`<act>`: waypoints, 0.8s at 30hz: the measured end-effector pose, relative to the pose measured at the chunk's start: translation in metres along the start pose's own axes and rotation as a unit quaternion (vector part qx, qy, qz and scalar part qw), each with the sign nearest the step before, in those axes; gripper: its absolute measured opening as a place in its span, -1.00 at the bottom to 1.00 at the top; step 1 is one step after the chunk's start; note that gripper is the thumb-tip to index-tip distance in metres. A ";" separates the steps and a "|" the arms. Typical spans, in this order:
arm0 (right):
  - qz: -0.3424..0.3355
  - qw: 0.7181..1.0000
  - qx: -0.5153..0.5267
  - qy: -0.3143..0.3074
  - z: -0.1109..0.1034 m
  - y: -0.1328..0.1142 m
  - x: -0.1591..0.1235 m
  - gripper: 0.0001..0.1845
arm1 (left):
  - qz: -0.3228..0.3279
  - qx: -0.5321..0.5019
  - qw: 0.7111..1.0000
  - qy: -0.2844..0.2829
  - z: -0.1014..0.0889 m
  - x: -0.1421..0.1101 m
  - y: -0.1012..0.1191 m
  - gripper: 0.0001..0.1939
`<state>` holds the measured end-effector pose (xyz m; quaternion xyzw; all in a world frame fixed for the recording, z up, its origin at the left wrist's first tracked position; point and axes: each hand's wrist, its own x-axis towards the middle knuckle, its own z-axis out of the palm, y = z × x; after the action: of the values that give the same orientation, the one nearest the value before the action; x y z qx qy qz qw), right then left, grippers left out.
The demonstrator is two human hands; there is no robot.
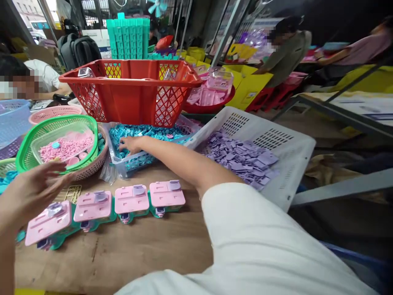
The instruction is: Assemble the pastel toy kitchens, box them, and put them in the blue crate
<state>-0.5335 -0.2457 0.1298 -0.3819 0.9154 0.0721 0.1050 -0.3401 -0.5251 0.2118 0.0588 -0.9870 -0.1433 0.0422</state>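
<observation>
My right hand [131,144] reaches into a clear bin [132,164] full of small blue plastic pieces [144,131]. Its fingers are apart and touch the pieces; some fingertips are partly hidden. My left hand [38,182] hovers above the left end of the table, fingers stretched and apart, with nothing visible in it. Below it stands a row of several small pink-lidded plastic cases [93,207] with teal bases and lilac tabs on top. The nearest to that hand is the leftmost case [50,223].
A red basket [123,98] stands behind the blue pieces. At right, a white crate [285,143] holds flat purple pieces [242,159]. A green basket [24,147] at left carries a tub of pink pieces [66,148]. Other people sit farther back.
</observation>
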 end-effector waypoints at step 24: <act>-0.055 0.966 0.251 0.034 0.032 0.078 -0.065 -0.41 | 0.264 0.196 0.924 -0.195 0.156 0.190 0.165 -0.67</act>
<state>-0.5400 -0.1402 0.1190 -0.3953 0.8848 -0.1783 0.1703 -0.5612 -0.3490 0.1231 -0.2262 -0.9638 0.0610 -0.1273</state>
